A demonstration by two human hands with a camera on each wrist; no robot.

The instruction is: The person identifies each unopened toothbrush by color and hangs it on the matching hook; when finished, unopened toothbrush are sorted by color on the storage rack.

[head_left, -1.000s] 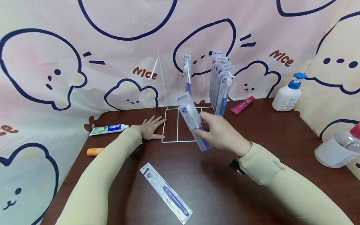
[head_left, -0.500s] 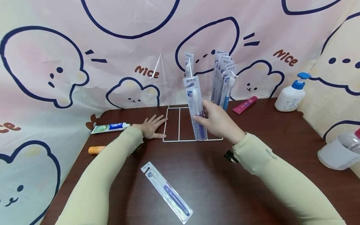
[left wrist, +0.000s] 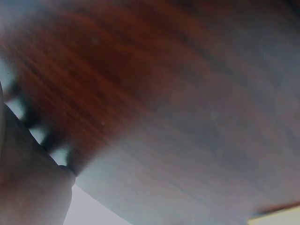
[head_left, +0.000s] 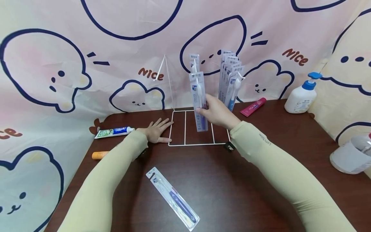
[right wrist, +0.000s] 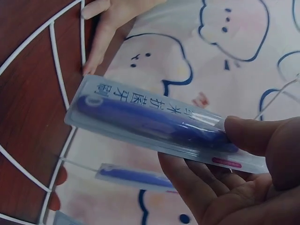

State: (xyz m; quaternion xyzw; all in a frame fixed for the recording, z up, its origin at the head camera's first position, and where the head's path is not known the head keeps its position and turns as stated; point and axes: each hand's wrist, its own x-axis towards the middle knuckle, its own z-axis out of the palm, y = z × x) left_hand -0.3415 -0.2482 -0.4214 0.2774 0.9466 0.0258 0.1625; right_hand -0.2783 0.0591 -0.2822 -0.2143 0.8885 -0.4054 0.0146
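My right hand (head_left: 218, 111) pinches a packaged toothbrush (head_left: 200, 124) between thumb and fingers, held upright before the white wire rack (head_left: 185, 129). In the right wrist view its purple handle (right wrist: 140, 117) shows through the clear blister. Just behind it, another packaged toothbrush (head_left: 194, 59) hangs on a rack prong, partly hidden. Several more packaged toothbrushes (head_left: 235, 79) hang from the prong to the right. Flat on the table, with fingers spread, my left hand (head_left: 156, 131) touches the left side of the rack's base. The left wrist view is blurred.
A purple packaged toothbrush (head_left: 173, 199) lies on the brown table in front. Toothpaste (head_left: 114, 132) and an orange tube (head_left: 99, 155) lie left; a pink tube (head_left: 253, 107), a pump bottle (head_left: 301, 96) and a clear container (head_left: 350, 154) are right. A bare prong (head_left: 160, 69) projects left.
My right hand has moved up and away from me with the packaged toothbrush, which has turned from tilted to nearly upright in front of the hanging one. My left hand stays in place.
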